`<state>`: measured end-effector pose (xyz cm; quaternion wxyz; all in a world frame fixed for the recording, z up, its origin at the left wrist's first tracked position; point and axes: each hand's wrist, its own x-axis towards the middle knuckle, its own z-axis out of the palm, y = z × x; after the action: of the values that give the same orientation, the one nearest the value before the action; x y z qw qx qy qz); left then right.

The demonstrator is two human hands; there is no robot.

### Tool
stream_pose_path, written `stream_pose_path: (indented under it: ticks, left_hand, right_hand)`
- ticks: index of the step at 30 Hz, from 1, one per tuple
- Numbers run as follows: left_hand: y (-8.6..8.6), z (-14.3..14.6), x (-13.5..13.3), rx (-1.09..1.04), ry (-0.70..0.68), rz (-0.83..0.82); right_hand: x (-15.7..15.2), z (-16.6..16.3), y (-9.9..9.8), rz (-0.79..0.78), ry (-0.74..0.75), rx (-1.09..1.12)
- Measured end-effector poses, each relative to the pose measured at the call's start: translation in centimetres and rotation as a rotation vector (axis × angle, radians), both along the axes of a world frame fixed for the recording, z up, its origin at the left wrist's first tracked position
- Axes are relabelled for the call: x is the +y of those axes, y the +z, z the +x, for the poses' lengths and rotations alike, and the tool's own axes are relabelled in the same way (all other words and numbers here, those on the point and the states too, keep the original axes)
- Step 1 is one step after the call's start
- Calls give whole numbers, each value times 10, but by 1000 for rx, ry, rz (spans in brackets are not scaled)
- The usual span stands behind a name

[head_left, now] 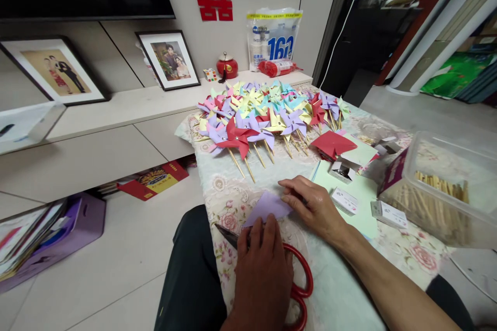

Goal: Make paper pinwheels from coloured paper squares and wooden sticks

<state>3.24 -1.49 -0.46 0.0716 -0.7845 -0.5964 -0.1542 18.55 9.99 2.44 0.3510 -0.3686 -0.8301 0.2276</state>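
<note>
A piece of purple paper (268,204), apparently folded, lies on the flower-patterned tablecloth (219,186) in front of me. My left hand (262,269) bends its fingers over the paper's lower edge and holds it; its thumb is hidden. At the paper's right corner, my right hand (312,204) pinches with thumb and forefinger. Scissors with red handles (305,274) lie partly beneath my left hand, the dark blade tips pointing left. Beyond my hands, many paper pinwheels (254,119) in red, purple, yellow and blue lie piled on wooden sticks.
To the right stand a clear plastic box (438,186) of wooden sticks, small white boxes (345,200) and red paper (333,144) near pale green sheets (363,217). A cabinet (128,114) runs behind the table. A purple bin (91,217) sits on the floor at left.
</note>
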Motion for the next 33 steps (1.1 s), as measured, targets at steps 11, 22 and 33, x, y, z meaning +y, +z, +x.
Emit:
stream_pose_path:
  ticks: [11,22,33]
  left_hand:
    - [11,-31,13,-44,-145,5]
    - [45,-38,24,-1204,-71,-375]
    - [40,-40,35,-2135,287,-739]
  right_hand:
    - [0,1,9,115,129,68]
    - [-3,4,5,-207,-68,323]
    - [-1,7,16,99,154,4]
